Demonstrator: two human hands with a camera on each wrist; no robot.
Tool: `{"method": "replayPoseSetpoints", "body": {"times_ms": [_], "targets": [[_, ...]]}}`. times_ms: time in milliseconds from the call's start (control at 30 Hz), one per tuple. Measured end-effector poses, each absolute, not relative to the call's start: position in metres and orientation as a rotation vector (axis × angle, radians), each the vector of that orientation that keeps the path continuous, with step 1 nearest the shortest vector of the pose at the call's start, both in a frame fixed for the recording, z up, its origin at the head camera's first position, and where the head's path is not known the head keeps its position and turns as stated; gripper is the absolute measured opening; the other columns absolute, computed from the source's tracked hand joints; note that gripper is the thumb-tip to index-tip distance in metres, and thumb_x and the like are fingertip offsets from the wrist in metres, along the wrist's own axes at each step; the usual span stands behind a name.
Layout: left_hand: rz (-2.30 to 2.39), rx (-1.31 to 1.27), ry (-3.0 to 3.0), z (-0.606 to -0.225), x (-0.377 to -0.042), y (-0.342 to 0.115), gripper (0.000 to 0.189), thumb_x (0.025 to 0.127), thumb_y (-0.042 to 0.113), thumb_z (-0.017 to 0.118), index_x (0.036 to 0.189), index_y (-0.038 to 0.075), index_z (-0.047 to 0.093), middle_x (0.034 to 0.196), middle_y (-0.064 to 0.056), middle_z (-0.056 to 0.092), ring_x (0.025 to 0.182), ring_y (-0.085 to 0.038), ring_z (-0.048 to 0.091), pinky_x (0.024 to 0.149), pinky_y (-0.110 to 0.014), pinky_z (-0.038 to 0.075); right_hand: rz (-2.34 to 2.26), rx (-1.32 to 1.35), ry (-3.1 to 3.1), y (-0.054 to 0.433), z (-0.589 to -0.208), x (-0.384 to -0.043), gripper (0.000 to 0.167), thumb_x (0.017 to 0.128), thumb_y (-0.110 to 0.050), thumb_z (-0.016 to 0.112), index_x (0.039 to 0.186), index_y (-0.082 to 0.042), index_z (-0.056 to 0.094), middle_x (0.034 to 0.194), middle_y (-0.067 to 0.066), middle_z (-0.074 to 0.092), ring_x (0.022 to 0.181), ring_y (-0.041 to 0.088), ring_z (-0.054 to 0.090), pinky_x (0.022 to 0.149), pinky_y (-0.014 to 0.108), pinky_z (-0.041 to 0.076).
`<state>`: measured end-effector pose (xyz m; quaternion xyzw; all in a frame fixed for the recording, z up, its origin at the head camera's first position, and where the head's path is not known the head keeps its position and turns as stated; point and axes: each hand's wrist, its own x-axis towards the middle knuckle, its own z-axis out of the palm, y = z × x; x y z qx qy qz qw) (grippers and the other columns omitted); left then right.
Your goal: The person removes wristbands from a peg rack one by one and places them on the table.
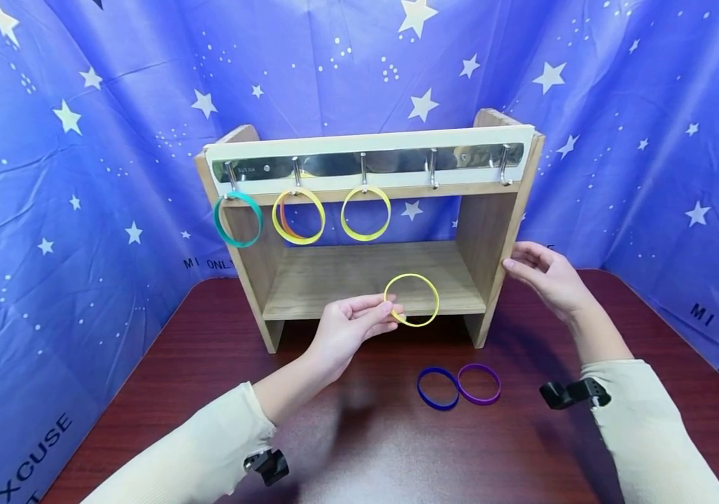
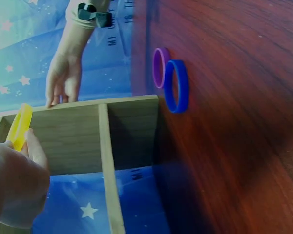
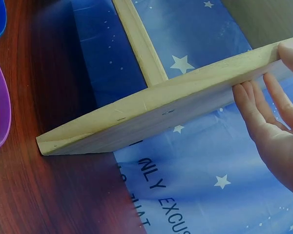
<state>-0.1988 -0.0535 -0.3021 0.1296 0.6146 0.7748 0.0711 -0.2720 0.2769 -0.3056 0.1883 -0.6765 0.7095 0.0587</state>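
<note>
My left hand (image 1: 343, 332) pinches a yellow silicone wristband (image 1: 437, 301) between thumb and fingers, in front of a small wooden rack (image 1: 378, 269). The band stands nearly upright, below the hook rail (image 1: 393, 163). On the rack's right side panel (image 1: 505, 245) rests my right hand (image 1: 548, 283); the right wrist view shows its thumb on the front edge and its fingertips against the outer face. A teal wristband (image 1: 261, 220) hangs from the leftmost hook. Yellow and orange wristbands (image 1: 299, 240) share the second, and another yellow wristband (image 1: 365, 238) hangs from the middle one. The two right hooks hold no bands.
On the dark red table (image 1: 208, 420), a blue wristband (image 1: 438, 407) and a purple wristband (image 1: 480, 401) lie side by side before the rack. A blue curtain with stars (image 1: 346, 63) surrounds the table at the back and sides.
</note>
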Motion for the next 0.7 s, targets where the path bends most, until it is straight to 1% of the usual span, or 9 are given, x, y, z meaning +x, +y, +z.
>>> {"method": "replayPoseSetpoints", "body": {"times_ms": [33, 133, 233, 333, 400, 533, 700], "targets": [[2.322, 0.378, 1.852, -0.304, -0.199, -0.054, 0.035, 0.092, 0.001, 0.059, 0.124, -0.015, 0.055, 0.115, -0.033, 0.063, 0.088, -0.008, 0.071, 0.086, -0.028, 0.061, 2.148, 0.571, -2.049, 0.277, -0.305, -0.272, 0.028, 0.092, 0.004, 0.057, 0.102, -0.022, 0.062, 0.095, -0.012, 0.063, 0.087, -0.002, 0.060, 0.078, 0.009, 0.055], [2.288, 0.344, 1.868, -0.308, -0.198, -0.054, 0.036, 0.093, 0.002, 0.059, 0.124, -0.015, 0.055, 0.114, -0.032, 0.064, 0.085, -0.006, 0.071, 0.084, -0.026, 0.061, 2.152, 0.578, -2.040, 0.276, -0.305, -0.272, 0.028, 0.091, 0.004, 0.057, 0.102, -0.021, 0.062, 0.094, -0.011, 0.063, 0.087, -0.001, 0.060, 0.079, 0.009, 0.055], [2.247, 0.314, 1.888, -0.313, -0.198, -0.056, 0.035, 0.093, 0.004, 0.060, 0.123, -0.014, 0.056, 0.111, -0.029, 0.068, 0.082, -0.005, 0.071, 0.083, -0.025, 0.061, 2.158, 0.582, -2.035, 0.276, -0.305, -0.272, 0.028, 0.091, 0.004, 0.057, 0.102, -0.021, 0.063, 0.095, -0.011, 0.063, 0.087, -0.001, 0.060, 0.079, 0.009, 0.055], [2.208, 0.296, 1.909, -0.320, -0.198, -0.058, 0.033, 0.093, 0.006, 0.061, 0.121, -0.012, 0.059, 0.110, -0.026, 0.069, 0.080, -0.005, 0.070, 0.084, -0.027, 0.061, 2.162, 0.581, -2.031, 0.276, -0.306, -0.272, 0.028, 0.091, 0.005, 0.057, 0.102, -0.021, 0.062, 0.095, -0.011, 0.063, 0.087, -0.001, 0.060, 0.079, 0.009, 0.055], [2.181, 0.288, 1.925, -0.324, -0.198, -0.059, 0.032, 0.093, 0.006, 0.061, 0.120, -0.011, 0.060, 0.110, -0.026, 0.069, 0.078, -0.005, 0.070, 0.086, -0.029, 0.061, 2.162, 0.578, -2.032, 0.276, -0.306, -0.272, 0.028, 0.091, 0.004, 0.058, 0.102, -0.021, 0.062, 0.095, -0.011, 0.063, 0.087, -0.001, 0.060, 0.079, 0.009, 0.055], [2.131, 0.261, 1.951, -0.332, -0.199, -0.062, 0.030, 0.093, 0.007, 0.061, 0.118, -0.010, 0.061, 0.111, -0.026, 0.069, 0.080, -0.006, 0.071, 0.089, -0.032, 0.060, 2.159, 0.569, -2.037, 0.276, -0.306, -0.272, 0.028, 0.091, 0.004, 0.058, 0.102, -0.021, 0.062, 0.095, -0.012, 0.063, 0.087, -0.001, 0.060, 0.078, 0.009, 0.055], [2.079, 0.223, 1.985, -0.340, -0.199, -0.066, 0.029, 0.093, 0.007, 0.061, 0.117, -0.009, 0.063, 0.105, -0.023, 0.072, 0.081, -0.007, 0.071, 0.084, -0.027, 0.061, 2.157, 0.567, -2.041, 0.276, -0.305, -0.271, 0.028, 0.091, 0.004, 0.058, 0.102, -0.021, 0.062, 0.095, -0.012, 0.063, 0.087, -0.001, 0.059, 0.078, 0.009, 0.055]]}}
